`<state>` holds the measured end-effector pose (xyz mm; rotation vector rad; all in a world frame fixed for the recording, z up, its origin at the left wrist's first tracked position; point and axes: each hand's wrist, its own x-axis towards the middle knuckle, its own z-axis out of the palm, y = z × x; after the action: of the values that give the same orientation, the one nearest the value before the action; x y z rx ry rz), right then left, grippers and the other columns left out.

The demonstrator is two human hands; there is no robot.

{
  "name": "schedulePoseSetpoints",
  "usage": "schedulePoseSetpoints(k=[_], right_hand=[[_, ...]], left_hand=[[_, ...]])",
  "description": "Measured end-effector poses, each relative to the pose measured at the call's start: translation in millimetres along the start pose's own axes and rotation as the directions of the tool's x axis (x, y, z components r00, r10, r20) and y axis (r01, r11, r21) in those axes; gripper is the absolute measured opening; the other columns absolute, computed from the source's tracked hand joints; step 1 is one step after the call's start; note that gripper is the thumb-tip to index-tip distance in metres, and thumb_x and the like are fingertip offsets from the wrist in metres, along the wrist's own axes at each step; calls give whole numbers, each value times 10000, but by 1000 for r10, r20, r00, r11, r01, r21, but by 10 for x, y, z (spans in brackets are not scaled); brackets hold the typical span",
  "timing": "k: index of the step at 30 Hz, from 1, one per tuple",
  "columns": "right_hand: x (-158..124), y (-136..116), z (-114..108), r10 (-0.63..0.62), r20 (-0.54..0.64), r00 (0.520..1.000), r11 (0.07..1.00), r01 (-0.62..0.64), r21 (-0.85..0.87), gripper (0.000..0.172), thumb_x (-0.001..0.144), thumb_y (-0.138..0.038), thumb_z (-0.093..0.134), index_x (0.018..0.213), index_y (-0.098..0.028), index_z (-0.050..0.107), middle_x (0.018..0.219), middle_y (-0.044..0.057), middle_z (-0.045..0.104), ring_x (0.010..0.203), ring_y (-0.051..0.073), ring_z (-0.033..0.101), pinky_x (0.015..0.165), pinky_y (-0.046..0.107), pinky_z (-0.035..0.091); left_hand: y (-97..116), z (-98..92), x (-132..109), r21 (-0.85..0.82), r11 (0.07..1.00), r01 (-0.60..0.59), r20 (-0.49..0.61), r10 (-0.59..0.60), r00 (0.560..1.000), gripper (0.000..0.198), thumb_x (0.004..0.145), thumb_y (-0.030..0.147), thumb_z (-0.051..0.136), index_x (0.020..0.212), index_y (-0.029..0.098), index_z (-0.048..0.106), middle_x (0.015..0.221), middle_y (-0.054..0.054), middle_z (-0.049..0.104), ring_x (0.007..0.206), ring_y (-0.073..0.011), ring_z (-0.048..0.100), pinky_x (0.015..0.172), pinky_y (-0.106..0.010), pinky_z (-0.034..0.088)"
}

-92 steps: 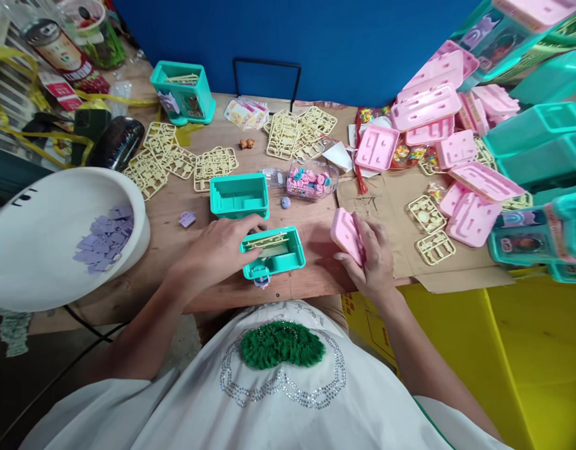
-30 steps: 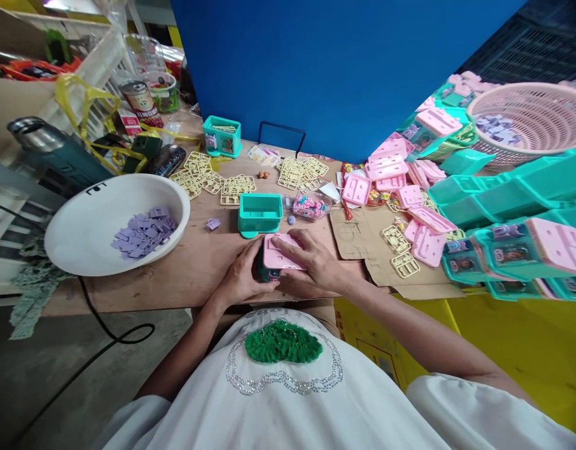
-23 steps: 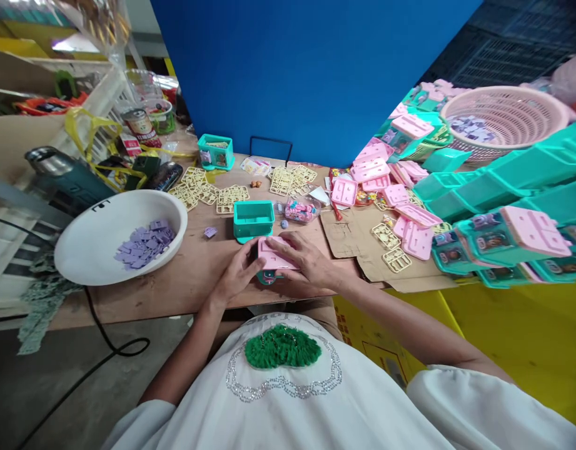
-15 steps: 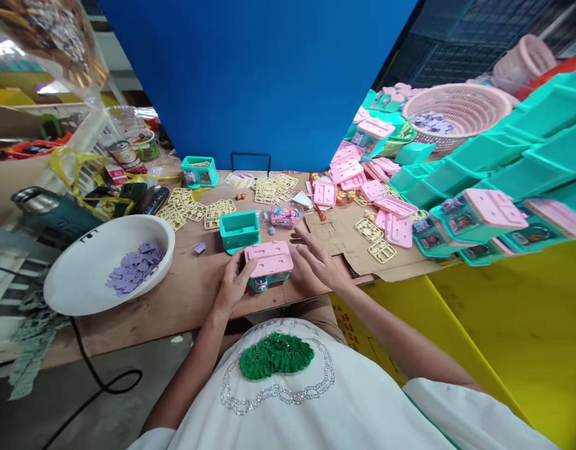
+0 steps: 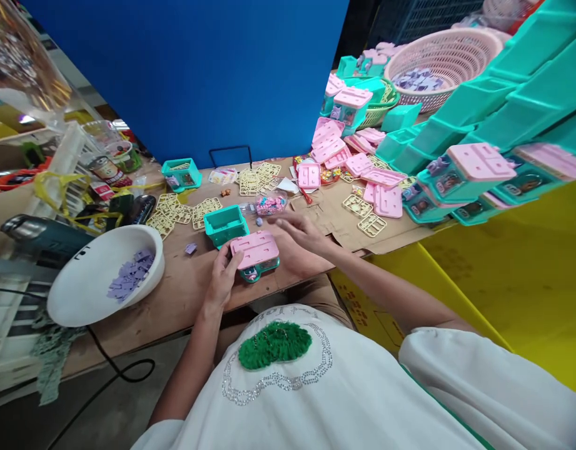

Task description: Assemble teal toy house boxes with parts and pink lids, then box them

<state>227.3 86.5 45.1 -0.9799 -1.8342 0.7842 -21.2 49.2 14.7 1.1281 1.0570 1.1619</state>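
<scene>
A wooden desk [image 5: 175, 300] carries the work. On it lie a white bowl [image 5: 76, 294] of purple chips at the left, cream part frames [image 5: 184, 211], an open teal box [image 5: 226, 224], a teal box closed by a pink lid [image 5: 256, 253], a clear tub of coloured beads [image 5: 270, 204], flattened cardboard [image 5: 329, 215] bearing loose pink lids [image 5: 386, 200], and stacked teal boxes [image 5: 456, 181] at the right.

Smooth, seemingly plastic pink lid [image 5: 254, 247], rough wooden table [image 5: 175, 300]

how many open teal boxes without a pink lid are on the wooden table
2: one open box just beyond the lidded box that the left hand touches, another far back by the blue wall. More may hide in the right-hand piles.
</scene>
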Motion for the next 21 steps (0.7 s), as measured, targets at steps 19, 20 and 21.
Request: schedulePoseSetpoints(k=[19, 20, 21], right_hand=[[-530, -66, 242, 209, 33, 977, 977, -210, 33, 574, 951, -693, 643, 1182, -184, 772, 1165, 122, 714, 1054, 241, 678, 967, 385, 550], [-625, -114, 253, 204, 20, 979, 977, -205, 66, 617, 914, -698, 694, 1285, -208, 749, 1312, 142, 684, 1199, 269, 658, 1061, 415, 527], [-702, -164, 277, 209, 16, 978, 972, -209, 107, 681, 884, -703, 731, 1378, -235, 707, 1438, 147, 634, 1329, 289, 609, 1144, 441, 486]], left_hand=[[75, -21, -305, 163, 979, -121, 74, 110, 991, 542, 886, 541, 767, 1321, 248, 631, 1435, -107, 654, 1350, -290, 600, 1194, -429, 451], [91, -25, -378, 189, 970, -153, 95, 137, 986, 523, 882, 515, 781, 1313, 258, 635, 1494, -112, 611, 1403, -294, 564, 1229, -435, 413], [103, -26, -452, 216, 960, -179, 113, 157, 981, 498, 873, 490, 800, 1289, 264, 647, 1553, -118, 558, 1458, -302, 517, 1259, -444, 373]])
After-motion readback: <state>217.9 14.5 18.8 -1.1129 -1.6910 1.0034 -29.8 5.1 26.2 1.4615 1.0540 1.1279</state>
